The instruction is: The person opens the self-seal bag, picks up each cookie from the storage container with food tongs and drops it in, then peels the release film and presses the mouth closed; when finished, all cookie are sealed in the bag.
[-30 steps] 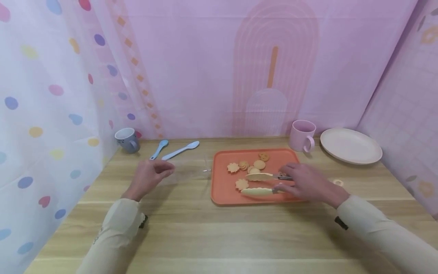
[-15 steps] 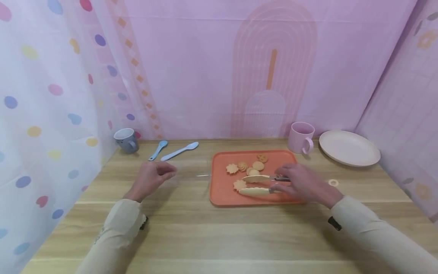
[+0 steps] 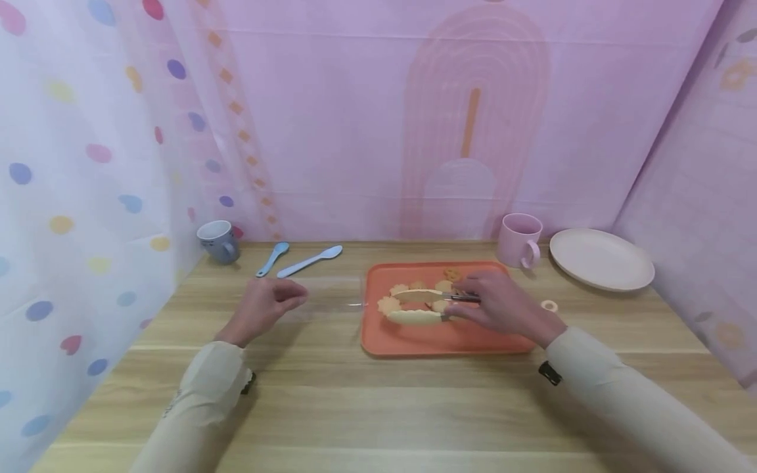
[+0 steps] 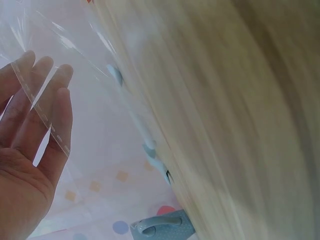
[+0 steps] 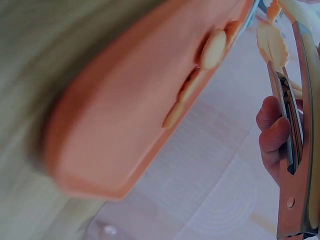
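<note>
- A pink cloth (image 3: pixel 331 131) hangs behind a wood table (image 3: pixel 378 407).
- Half a second ago, the tongs (image 3: pixel 414 317) were more to the right. Now the right hand (image 3: pixel 503 302) and the tongs have slid left over the orange tray (image 3: pixel 402 345).
- A flower cookie (image 3: pixel 388 305) at the tips has gone left with them. The left hand (image 3: pixel 260 305) is in about the same spot as before.
- The tongs are long and lie side to side, about in line with the tray's long edges. Their tips point left, at the clear bag (image 3: pixel 331 295).
- The right hand grips the tongs with thumb and fingers. The two wavy heads stick out to the left of that hand, with the flower cookie between their tips.
- The left hand pinches the clear bag. The bag spreads out to the right of the fingers, and its far edge is just by the tray's left side.
- In the left wrist view, the bag's edge crosses the fingers. The thumb is hidden there.
- More cookies lie on the tray, partly behind the tongs. A pink mug (image 3: pixel 513 243) stands near its back right corner.
</note>
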Tool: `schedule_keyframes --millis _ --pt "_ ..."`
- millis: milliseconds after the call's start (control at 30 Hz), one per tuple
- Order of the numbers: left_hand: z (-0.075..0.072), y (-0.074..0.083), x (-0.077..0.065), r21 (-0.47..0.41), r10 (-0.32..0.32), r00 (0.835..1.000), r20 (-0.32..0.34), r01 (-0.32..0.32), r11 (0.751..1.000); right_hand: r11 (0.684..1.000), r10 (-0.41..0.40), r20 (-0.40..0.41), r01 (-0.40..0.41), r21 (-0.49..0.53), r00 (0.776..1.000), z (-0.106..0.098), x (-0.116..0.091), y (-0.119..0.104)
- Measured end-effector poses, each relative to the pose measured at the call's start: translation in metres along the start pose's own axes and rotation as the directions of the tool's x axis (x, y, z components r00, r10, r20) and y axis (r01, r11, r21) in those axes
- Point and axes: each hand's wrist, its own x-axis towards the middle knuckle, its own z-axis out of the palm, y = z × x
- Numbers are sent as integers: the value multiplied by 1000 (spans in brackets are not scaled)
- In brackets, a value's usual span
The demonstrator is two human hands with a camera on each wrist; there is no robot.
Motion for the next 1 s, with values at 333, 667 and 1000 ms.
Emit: schedule_keyframes --millis 333,667,1000 --pt "-2 2 0 -17 5 1000 20 -5 1000 995 94 120 -96 11 988 6 39 -20" --pt "-1 6 4 3 -3 999 39 3 1000 995 75 201 -87 51 977 31 72 -32" --pt "4 10 9 9 26 999 33 -26 1000 999 -3 223 -10 53 975 55 106 -43"
